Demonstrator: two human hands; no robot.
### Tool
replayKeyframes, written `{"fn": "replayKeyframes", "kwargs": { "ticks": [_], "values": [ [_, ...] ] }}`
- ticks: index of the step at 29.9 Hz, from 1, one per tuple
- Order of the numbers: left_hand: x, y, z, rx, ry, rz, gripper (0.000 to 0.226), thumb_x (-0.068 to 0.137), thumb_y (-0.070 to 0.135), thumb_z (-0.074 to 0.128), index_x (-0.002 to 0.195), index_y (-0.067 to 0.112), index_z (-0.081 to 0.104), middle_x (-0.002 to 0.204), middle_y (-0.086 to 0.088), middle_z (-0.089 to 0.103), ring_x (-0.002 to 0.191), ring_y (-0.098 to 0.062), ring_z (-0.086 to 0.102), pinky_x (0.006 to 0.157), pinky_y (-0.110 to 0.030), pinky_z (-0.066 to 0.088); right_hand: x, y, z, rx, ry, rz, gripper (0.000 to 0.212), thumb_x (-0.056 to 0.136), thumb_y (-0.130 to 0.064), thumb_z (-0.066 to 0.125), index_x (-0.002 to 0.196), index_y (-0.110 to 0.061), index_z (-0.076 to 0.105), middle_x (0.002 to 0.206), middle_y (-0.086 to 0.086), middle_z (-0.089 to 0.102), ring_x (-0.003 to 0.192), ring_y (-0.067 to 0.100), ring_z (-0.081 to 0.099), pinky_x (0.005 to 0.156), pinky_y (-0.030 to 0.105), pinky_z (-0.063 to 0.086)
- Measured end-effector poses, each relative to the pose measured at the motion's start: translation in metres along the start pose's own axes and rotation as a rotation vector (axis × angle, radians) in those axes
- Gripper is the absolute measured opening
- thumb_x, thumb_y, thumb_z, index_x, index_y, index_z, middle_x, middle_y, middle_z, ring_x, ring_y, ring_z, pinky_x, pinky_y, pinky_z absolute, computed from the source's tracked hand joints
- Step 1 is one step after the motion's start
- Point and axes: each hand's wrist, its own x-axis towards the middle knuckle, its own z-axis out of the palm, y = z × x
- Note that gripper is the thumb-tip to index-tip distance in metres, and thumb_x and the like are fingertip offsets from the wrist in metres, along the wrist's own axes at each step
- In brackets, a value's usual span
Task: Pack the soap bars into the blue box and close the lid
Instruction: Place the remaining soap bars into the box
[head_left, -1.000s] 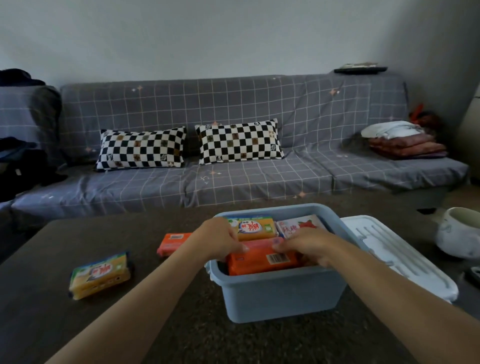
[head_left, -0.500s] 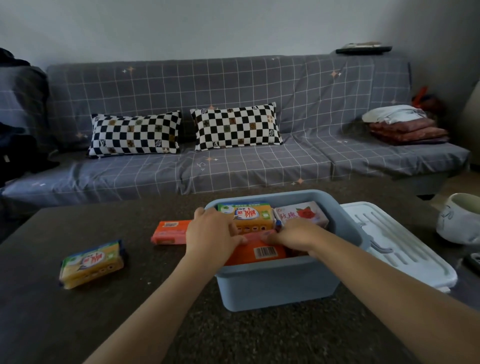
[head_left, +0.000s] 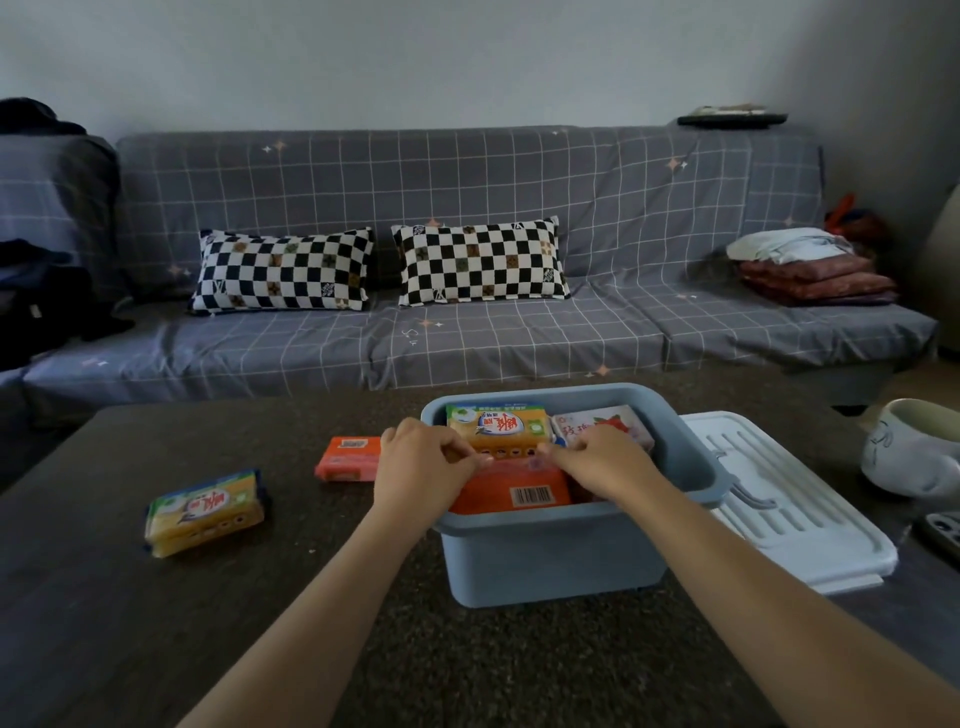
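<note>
The blue box (head_left: 550, 561) stands open on the dark table. Inside it lie a yellow soap bar (head_left: 501, 426) at the back, a white soap bar with a red picture (head_left: 602, 422) at the back right, and an orange soap bar (head_left: 514, 492) in front. My left hand (head_left: 421, 467) and my right hand (head_left: 602, 462) reach over the box, and their curled fingers pinch the orange bar's far edge. Outside the box, another orange soap bar (head_left: 347, 458) lies just left of it. A second yellow soap bar (head_left: 205, 512) lies farther left. The white lid (head_left: 779, 499) lies flat to the right of the box.
A pale mug (head_left: 914, 449) stands at the table's right edge, with a dark object (head_left: 943, 535) in front of it. Beyond the table is a grey checked sofa (head_left: 467, 338) with two chequered cushions.
Both hands have slid from the orange bar's ends to its far edge. The bar has sunk lower into the box.
</note>
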Motion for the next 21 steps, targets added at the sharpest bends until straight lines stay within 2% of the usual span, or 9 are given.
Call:
{"fn": "replayKeyframes", "kwargs": {
  "ticks": [2, 4, 5, 8, 10, 12, 16, 18, 21],
  "values": [
    [-0.006, -0.003, -0.008, -0.11, -0.045, 0.005, 0.018, 0.082, 0.051, 0.061, 0.092, 0.037, 0.067, 0.101, 0.005, 0.065, 0.094, -0.016, 0.061, 0.081, -0.027, 0.051, -0.011, -0.008, -0.001, 0.049, 0.059, -0.051, 0.032, 0.09, -0.049, 0.051, 0.091, -0.019, 0.062, 0.091, -0.001, 0.069, 0.083, 0.013, 0.065, 0.081, 0.031, 0.054],
    [-0.015, -0.008, -0.019, -0.23, -0.068, 0.006, 0.019, 0.09, 0.04, 0.056, 0.101, 0.029, 0.065, 0.094, 0.012, 0.063, 0.08, -0.004, 0.059, 0.061, -0.015, 0.045, -0.025, -0.023, 0.002, 0.168, 0.106, -0.131, 0.025, 0.09, -0.043, 0.053, 0.098, -0.02, 0.059, 0.091, -0.007, 0.061, 0.081, 0.008, 0.059, 0.07, 0.023, 0.05],
    [-0.019, -0.011, -0.025, -0.277, -0.048, 0.006, 0.016, 0.092, 0.036, 0.055, 0.101, 0.027, 0.064, 0.089, 0.013, 0.062, 0.075, -0.001, 0.057, 0.056, -0.013, 0.041, -0.031, -0.033, 0.005, 0.212, 0.144, -0.18, 0.021, 0.09, -0.041, 0.054, 0.099, -0.022, 0.057, 0.091, -0.009, 0.057, 0.081, 0.006, 0.056, 0.066, 0.019, 0.047],
    [-0.03, -0.026, -0.042, -0.347, 0.056, 0.012, 0.012, 0.094, 0.027, 0.053, 0.097, 0.026, 0.065, 0.083, 0.013, 0.063, 0.072, -0.002, 0.057, 0.056, -0.013, 0.038, -0.041, -0.065, 0.023, 0.319, 0.22, -0.318, 0.01, 0.089, -0.037, 0.057, 0.092, -0.028, 0.058, 0.087, -0.014, 0.058, 0.081, -0.001, 0.054, 0.07, 0.016, 0.046],
    [-0.034, -0.041, -0.054, -0.368, 0.125, -0.004, 0.014, 0.094, 0.022, 0.054, 0.096, 0.025, 0.067, 0.084, 0.012, 0.064, 0.076, -0.004, 0.058, 0.059, -0.014, 0.038, -0.044, -0.089, 0.038, 0.442, 0.207, -0.377, 0.007, 0.088, -0.032, 0.06, 0.09, -0.026, 0.061, 0.082, -0.015, 0.061, 0.078, -0.004, 0.056, 0.067, 0.008, 0.042],
    [-0.036, -0.058, -0.066, -0.385, 0.166, -0.033, 0.016, 0.093, 0.019, 0.054, 0.095, 0.026, 0.068, 0.086, 0.008, 0.066, 0.079, -0.008, 0.059, 0.06, -0.016, 0.039, -0.043, -0.112, 0.056, 0.536, 0.176, -0.397, 0.006, 0.088, -0.028, 0.061, 0.09, -0.023, 0.064, 0.082, -0.012, 0.064, 0.08, -0.001, 0.059, 0.068, 0.011, 0.045],
    [-0.03, -0.092, -0.08, -0.393, 0.167, -0.123, 0.015, 0.093, 0.021, 0.055, 0.099, 0.024, 0.068, 0.082, 0.007, 0.067, 0.077, -0.013, 0.062, 0.063, -0.023, 0.043, -0.026, -0.145, 0.096, 0.65, 0.071, -0.268, 0.005, 0.089, -0.031, 0.058, 0.086, -0.029, 0.061, 0.095, -0.004, 0.067, 0.094, 0.013, 0.064, 0.086, 0.035, 0.054],
    [-0.02, -0.11, -0.08, -0.384, 0.17, -0.191, 0.018, 0.093, 0.023, 0.054, 0.104, 0.021, 0.068, 0.08, 0.008, 0.066, 0.077, -0.014, 0.062, 0.063, -0.023, 0.044, -0.014, -0.154, 0.117, 0.665, 0.068, -0.214, 0.007, 0.091, -0.03, 0.055, 0.096, -0.027, 0.06, 0.102, -0.006, 0.064, 0.097, 0.011, 0.061, 0.084, 0.031, 0.052],
    [0.0, -0.133, -0.07, -0.397, 0.142, -0.293, 0.026, 0.095, 0.025, 0.049, 0.116, 0.018, 0.064, 0.081, 0.01, 0.061, 0.068, -0.005, 0.055, 0.058, -0.018, 0.041, 0.005, -0.158, 0.145, 0.607, 0.087, -0.111, 0.025, 0.094, -0.026, 0.051, 0.118, -0.02, 0.056, 0.11, -0.006, 0.058, 0.094, 0.007, 0.052, 0.073, 0.019, 0.041]
  ]
}}
